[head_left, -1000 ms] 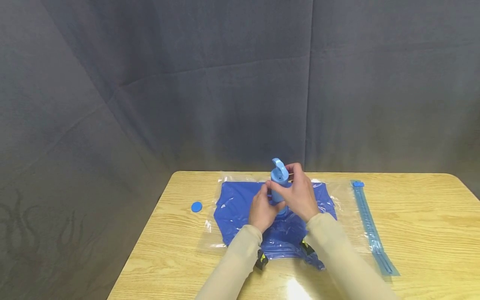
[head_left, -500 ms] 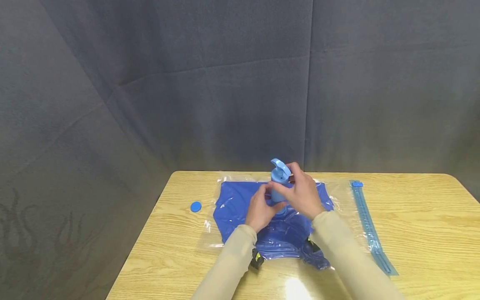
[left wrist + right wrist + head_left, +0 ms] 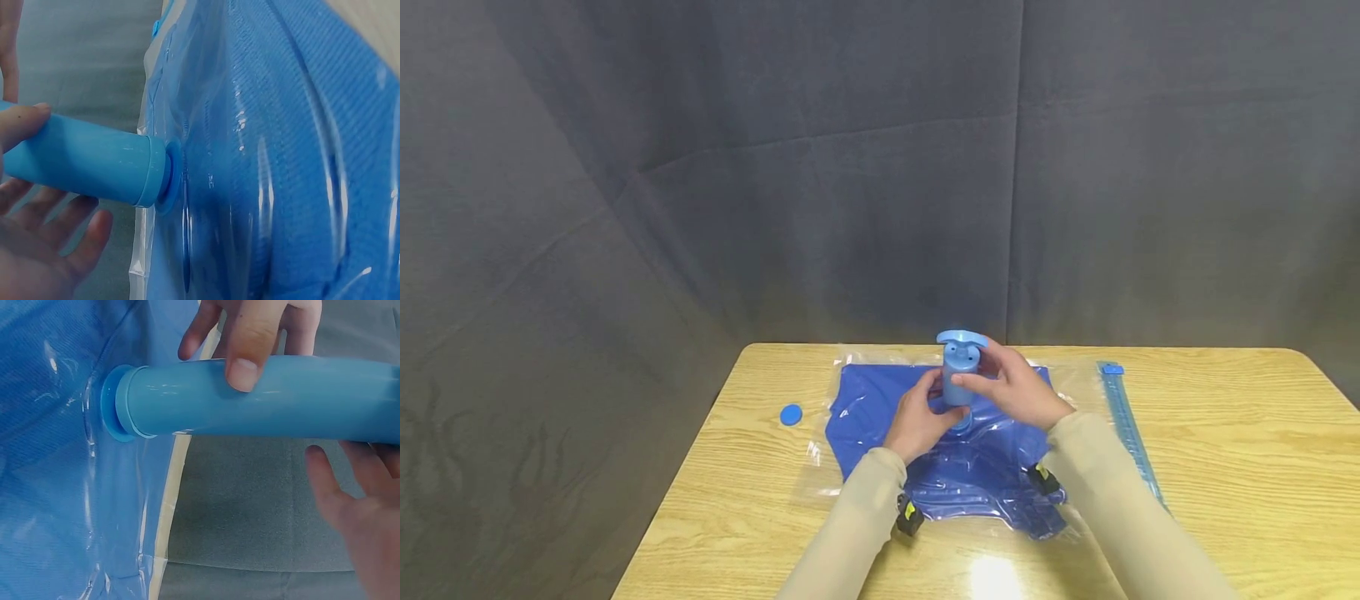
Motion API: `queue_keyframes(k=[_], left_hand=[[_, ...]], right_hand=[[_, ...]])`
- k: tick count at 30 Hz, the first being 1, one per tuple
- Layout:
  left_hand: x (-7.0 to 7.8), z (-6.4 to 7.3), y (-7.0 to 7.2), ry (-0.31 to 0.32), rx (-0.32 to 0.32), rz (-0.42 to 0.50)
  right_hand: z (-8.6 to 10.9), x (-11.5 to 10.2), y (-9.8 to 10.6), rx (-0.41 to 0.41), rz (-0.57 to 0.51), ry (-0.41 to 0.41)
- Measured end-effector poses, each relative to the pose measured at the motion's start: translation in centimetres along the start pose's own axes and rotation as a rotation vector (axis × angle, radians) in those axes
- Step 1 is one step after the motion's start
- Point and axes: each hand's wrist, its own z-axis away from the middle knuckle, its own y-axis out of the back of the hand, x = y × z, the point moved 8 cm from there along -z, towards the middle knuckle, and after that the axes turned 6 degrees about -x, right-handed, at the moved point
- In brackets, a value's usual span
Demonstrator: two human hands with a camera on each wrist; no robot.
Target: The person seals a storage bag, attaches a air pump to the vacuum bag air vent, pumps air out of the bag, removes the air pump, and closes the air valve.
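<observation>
Leftward and behind, a dark grey curtain (image 3: 850,208) hangs around a pale wooden table (image 3: 1240,450). On it lies a blue cap (image 3: 791,414), then a clear bag (image 3: 820,467) with blue cloth (image 3: 861,417) inside. The left hand (image 3: 917,421) curves its fingers round the lower body of a pump (image 3: 955,396) standing on the bag, long axis nearly upright, base down, handle (image 3: 962,337) uppermost and crosswise. The right hand (image 3: 1022,389) grips higher, thumb in front. Rightmost runs a blue zip strip (image 3: 1126,425).

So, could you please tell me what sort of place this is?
Probably a curtained-off workspace: a grey cloth backdrop behind a wood-grain table, with a blue pump and plastic bag.
</observation>
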Motion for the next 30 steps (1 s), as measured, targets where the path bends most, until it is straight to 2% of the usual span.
queue_keyframes(k=[6,11,16,21,26,30], left_hand=[[0.0,0.2,-0.1,-0.010,0.000,-0.006],[-0.3,0.1,-0.2,0.010,0.000,-0.003],[-0.2,0.0,0.0,-0.005,0.074,-0.051],[0.3,0.0,0.2,0.004,0.146,-0.145],[0.7,0.2,0.2,0.002,0.203,-0.231],[0.6,0.2,0.1,0.009,0.214,-0.246]], right_hand=[[0.1,0.2,-0.4,0.036,-0.011,-0.022],[0.0,0.0,-0.5,0.112,-0.013,-0.010],[0.1,-0.2,-0.3,0.244,0.043,-0.091],[0.6,-0.5,-0.1,0.367,0.126,-0.168],[0.8,-0.7,-0.2,0.413,0.191,-0.201],[0.8,-0.8,-0.3,0.417,0.225,-0.202]])
